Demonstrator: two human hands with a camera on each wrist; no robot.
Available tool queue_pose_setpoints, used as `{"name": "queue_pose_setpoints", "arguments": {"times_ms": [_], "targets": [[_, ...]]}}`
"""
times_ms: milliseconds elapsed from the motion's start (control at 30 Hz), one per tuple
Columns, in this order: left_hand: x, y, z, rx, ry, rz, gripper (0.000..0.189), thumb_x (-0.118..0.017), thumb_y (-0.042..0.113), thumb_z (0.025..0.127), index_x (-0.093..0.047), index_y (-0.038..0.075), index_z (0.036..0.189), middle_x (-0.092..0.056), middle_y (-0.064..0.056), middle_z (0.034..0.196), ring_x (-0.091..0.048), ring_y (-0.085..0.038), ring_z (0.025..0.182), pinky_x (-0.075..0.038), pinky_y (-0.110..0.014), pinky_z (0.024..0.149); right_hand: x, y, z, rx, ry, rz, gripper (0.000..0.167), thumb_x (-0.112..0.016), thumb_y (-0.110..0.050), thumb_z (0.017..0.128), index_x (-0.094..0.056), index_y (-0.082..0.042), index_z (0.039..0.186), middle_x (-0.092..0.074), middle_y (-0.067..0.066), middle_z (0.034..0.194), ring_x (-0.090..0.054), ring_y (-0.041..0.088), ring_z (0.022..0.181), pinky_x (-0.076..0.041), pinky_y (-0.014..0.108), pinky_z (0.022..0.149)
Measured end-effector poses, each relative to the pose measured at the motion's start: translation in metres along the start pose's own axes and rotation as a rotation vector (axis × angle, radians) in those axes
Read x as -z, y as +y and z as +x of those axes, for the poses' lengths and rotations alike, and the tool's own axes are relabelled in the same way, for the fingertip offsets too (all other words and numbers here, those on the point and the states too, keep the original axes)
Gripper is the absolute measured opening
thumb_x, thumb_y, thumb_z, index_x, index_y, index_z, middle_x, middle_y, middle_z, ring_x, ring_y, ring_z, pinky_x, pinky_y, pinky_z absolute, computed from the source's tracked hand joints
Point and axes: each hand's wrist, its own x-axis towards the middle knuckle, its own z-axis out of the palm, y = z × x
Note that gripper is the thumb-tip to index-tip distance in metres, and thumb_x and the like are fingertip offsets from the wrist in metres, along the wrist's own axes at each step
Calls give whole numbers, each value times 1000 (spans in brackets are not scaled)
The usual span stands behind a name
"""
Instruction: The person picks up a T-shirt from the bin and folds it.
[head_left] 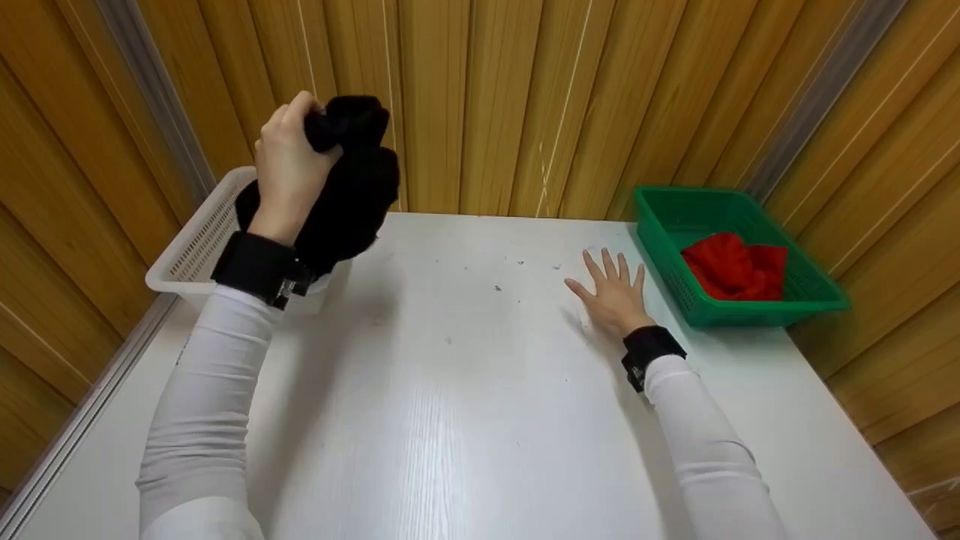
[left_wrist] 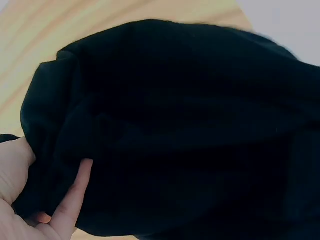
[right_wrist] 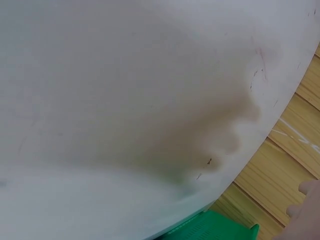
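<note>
My left hand (head_left: 292, 154) grips a bunched black cloth (head_left: 349, 202) by its upper part and holds it raised over the white basket (head_left: 199, 232) at the left. In the left wrist view the black cloth (left_wrist: 175, 125) hangs in folds, with a finger and thumb of the left hand (left_wrist: 55, 215) around its edge. What kind of cloth piece it is cannot be made out. My right hand (head_left: 616, 300) hovers above the table with its fingers spread and holds nothing. It is left of the green basket (head_left: 675, 300), where a crumpled red cloth (head_left: 731, 266) lies.
The white tabletop (head_left: 465, 390) stretches between the two baskets, with small dark marks on it. Yellow wood-patterned panels (head_left: 510, 105) enclose the back and both sides. In the right wrist view, the hand's shadow falls on the table.
</note>
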Motion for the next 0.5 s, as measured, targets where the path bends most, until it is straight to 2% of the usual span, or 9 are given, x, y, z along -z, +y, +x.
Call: {"name": "queue_pose_setpoints", "arguments": {"times_ms": [133, 267, 400, 500], "targets": [[-9, 33, -6, -53, -27, -70, 31, -70, 5, 89, -62, 7, 119, -68, -15, 124, -65, -33, 122, -52, -54, 105, 2, 1, -1, -8, 1, 1, 82, -35, -64, 104, -11, -17, 166, -4, 23, 173, 4, 49, 160, 14, 70, 124], [-36, 55, -26, -145, -105, -115, 34, -72, 3, 86, -61, 9, 117, -68, -15, 119, -67, -35, 117, -55, -54, 100, 2, 5, 0, -20, -5, -3, 82, -36, -64, 104, -9, -18, 166, -3, 22, 173, 4, 49, 160, 15, 71, 123], [-76, 59, -58, -237, -214, -164, 37, -74, 2, 83, -60, 8, 117, -67, -15, 115, -68, -37, 112, -58, -53, 94, 1, 8, 0, -18, 6, -1, 81, -38, -62, 104, -10, -18, 166, -4, 23, 173, 2, 50, 159, 14, 72, 123], [-109, 55, -87, -258, -307, -203, 41, -75, 3, 82, -58, 8, 118, -66, -15, 115, -69, -36, 107, -59, -52, 91, 0, 9, -1, -13, 14, 1, 81, -39, -61, 104, -12, -18, 166, -6, 23, 173, 0, 50, 159, 13, 73, 123]]}}
